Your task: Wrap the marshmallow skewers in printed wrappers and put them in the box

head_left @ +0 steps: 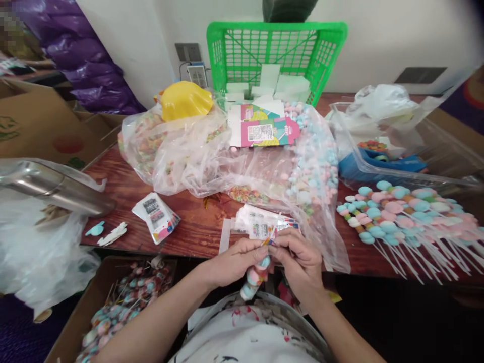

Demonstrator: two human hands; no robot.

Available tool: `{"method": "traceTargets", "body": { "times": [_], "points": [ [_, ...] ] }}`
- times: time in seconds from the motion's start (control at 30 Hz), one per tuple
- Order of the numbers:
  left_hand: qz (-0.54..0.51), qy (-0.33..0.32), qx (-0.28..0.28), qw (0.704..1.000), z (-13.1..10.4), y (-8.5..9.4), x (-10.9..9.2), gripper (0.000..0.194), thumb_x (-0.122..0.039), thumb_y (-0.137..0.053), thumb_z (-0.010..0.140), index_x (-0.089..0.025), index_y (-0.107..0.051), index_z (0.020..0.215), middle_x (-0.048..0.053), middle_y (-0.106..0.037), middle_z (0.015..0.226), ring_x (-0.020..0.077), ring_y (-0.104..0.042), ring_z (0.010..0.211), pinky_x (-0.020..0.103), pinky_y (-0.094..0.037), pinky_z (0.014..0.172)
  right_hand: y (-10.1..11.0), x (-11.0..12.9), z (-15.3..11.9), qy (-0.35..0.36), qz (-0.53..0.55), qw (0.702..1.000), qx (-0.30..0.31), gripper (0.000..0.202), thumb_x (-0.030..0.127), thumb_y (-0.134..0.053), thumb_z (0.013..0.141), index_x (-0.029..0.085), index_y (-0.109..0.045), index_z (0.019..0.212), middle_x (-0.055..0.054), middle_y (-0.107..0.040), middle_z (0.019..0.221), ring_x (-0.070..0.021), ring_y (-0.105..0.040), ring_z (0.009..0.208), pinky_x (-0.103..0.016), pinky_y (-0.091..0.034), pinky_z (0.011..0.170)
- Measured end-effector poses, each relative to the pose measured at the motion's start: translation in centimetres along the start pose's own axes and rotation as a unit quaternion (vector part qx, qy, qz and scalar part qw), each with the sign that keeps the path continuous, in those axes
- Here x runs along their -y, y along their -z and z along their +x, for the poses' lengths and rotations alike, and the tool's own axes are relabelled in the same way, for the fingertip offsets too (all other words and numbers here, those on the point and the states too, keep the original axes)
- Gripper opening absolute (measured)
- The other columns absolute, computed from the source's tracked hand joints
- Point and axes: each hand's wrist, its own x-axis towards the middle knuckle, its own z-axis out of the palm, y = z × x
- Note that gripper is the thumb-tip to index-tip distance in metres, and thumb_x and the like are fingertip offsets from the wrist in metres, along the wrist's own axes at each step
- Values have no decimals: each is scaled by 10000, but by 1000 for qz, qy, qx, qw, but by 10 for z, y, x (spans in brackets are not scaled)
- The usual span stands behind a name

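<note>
Close to my body, just off the table's front edge, a marshmallow skewer [251, 279] hangs with its pink, blue and white pieces pointing down toward me. It seems to be in a clear wrapper. My left hand [242, 258] is closed around its upper end, thumb and finger pinching near the white stick. Fingers of my right hand [300, 259] pinch the same spot, where a small yellow and blue bit shows between the fingertips. Just beyond the hands lies a pile of printed white bags [257, 222]. Another stack of printed bags [156, 217] is to the left.
Many marshmallow skewers [404, 212] lie at the right. Large clear bags of candy [181, 161] fill the middle, under a flattened colourful box [262, 132]. Behind stands a green basket [276, 33]. A steel flask [56, 189] lies left; a carton [68, 322] of skewers sits below.
</note>
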Motion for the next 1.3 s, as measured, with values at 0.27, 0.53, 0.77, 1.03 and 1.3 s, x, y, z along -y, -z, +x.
{"method": "traceTargets", "body": {
  "times": [0.27, 0.53, 0.77, 1.03, 1.3],
  "points": [
    [-218, 30, 18, 975, -15, 15, 5, 416, -482, -742, 674, -145, -497, 682, 0, -559, 613, 82, -509, 463, 208, -386, 457, 7, 10, 10, 271, -248, 928, 58, 311, 76, -532, 847, 245, -631, 1089, -84, -630, 1108, -229, -574, 1038, -395, -462, 852],
    [-179, 91, 114, 973, -40, 32, 7, 443, -526, -739, 676, -148, -509, 673, -15, -523, 594, 91, -505, 471, 225, -394, 477, -2, 23, 38, 439, -341, 762, 333, 298, 51, -368, 902, 151, -622, 1022, -52, -685, 884, -209, -541, 958, -479, -278, 936],
    [394, -53, -119, 910, -63, 36, 8, 251, -339, -407, 932, -158, -558, 848, 63, -588, 828, 160, -546, 762, 298, -453, 738, -41, 2, 40, 191, -357, 819, 407, 222, 83, -423, 822, 167, -562, 671, -29, -584, 651, -165, -491, 674, -341, -329, 703],
    [383, -146, -372, 833, -77, 71, 13, 293, -246, -426, 911, -136, -608, 710, 20, -564, 662, 103, -482, 610, 236, -391, 616, -82, -2, 113, 63, -451, 818, 351, 294, 299, -417, 947, 205, -656, 802, -16, -677, 835, -151, -602, 820, -264, -387, 724],
    [-77, -82, -468, 877, -83, 84, 13, 262, -391, -690, 732, -134, -691, 784, 34, -662, 713, 83, -569, 521, 168, -307, 417, -130, -42, 122, 60, -532, 780, 324, 162, 131, -487, 834, 109, -644, 866, -155, -648, 915, -249, -631, 797, -322, -396, 669]
  ]
}}
